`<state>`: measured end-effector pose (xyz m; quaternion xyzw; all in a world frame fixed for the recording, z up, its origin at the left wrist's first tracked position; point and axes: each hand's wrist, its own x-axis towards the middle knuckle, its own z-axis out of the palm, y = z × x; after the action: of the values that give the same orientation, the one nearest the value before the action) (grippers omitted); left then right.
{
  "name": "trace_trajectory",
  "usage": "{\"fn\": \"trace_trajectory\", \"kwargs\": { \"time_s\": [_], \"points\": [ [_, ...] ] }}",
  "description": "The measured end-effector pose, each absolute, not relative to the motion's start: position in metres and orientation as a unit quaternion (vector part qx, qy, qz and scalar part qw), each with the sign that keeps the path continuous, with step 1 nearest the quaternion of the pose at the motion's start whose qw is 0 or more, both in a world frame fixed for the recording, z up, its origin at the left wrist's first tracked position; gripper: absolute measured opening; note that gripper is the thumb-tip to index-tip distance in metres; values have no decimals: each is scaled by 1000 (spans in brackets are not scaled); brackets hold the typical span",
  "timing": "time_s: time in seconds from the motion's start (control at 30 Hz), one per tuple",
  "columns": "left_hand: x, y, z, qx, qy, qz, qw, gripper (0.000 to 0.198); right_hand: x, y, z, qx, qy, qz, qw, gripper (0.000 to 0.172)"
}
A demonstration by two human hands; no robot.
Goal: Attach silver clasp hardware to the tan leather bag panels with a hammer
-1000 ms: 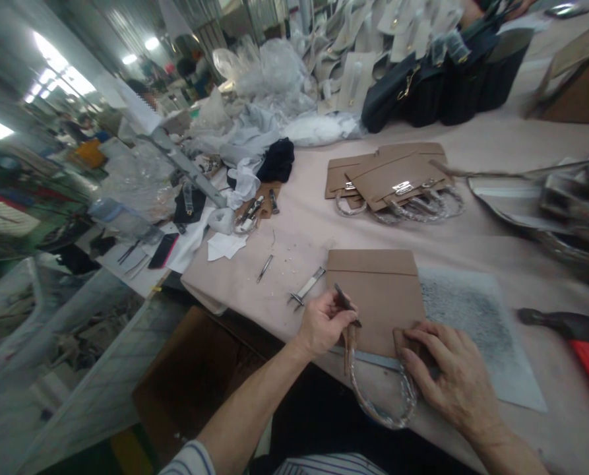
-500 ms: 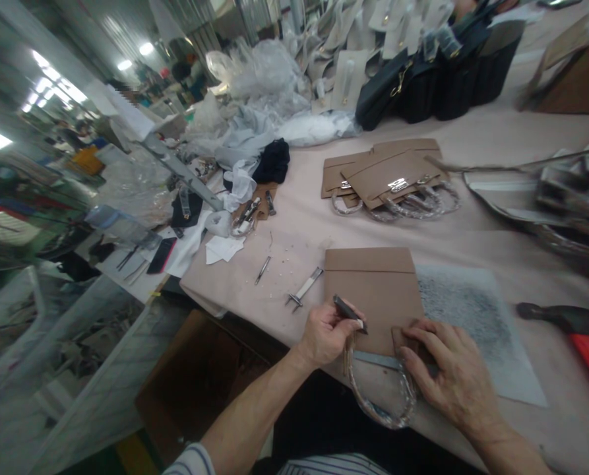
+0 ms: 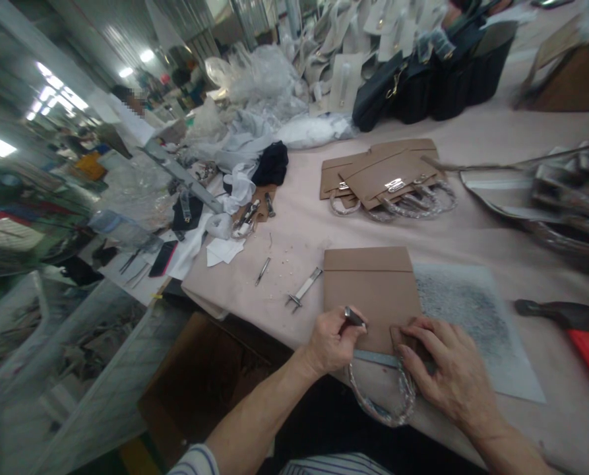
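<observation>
A flat tan leather bag panel (image 3: 373, 290) lies on the pink table in front of me, partly over a grey mat (image 3: 467, 316). Its plastic-wrapped handle (image 3: 380, 406) loops toward me past the table's edge. My left hand (image 3: 331, 340) is closed on a small dark metal tool (image 3: 354, 318), held at the panel's lower left corner where the handle joins. My right hand (image 3: 445, 373) presses down with bent fingers on the panel's lower right corner and the other end of the handle.
A metal clamp-like tool (image 3: 304, 289) and tweezers (image 3: 263, 269) lie left of the panel. A red-handled hammer (image 3: 578, 330) rests at right. A pile of tan bags (image 3: 388, 175) sits further back, dark bags (image 3: 423, 86) behind. Cloth, plastic wrap and small tools crowd the left.
My left hand has tipped the dark tool from pointing up and away to lying lower against the panel's corner. The right hand stays pressed in place.
</observation>
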<state>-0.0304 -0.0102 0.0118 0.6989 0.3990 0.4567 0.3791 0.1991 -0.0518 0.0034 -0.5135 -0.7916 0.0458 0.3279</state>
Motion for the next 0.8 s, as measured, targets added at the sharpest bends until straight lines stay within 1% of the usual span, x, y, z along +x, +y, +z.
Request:
{"fn": "trace_trajectory", "kwargs": {
  "time_s": [0.1, 0.23, 0.3, 0.47, 0.57, 0.8],
  "points": [
    [-30, -8, 12, 714, 394, 448, 367, 12, 199, -52, 4, -516, -791, 42, 326, 18],
    [-28, -4, 14, 698, 403, 432, 405, 11, 199, -52, 4, -514, -790, 40, 332, 18],
    [-27, -4, 13, 697, 402, 433, 406, 11, 199, -52, 3, -512, -790, 37, 336, 18],
    [-25, -8, 7, 725, 399, 449, 337, 10, 199, -52, 1, -513, -789, 36, 337, 19],
    [-26, -10, 6, 731, 405, 446, 319, 11, 199, -53, 0, -515, -788, 39, 336, 18],
    [-27, -7, 14, 712, 412, 436, 364, 10, 199, -53, 0, -519, -785, 42, 337, 19]
  ]
}}
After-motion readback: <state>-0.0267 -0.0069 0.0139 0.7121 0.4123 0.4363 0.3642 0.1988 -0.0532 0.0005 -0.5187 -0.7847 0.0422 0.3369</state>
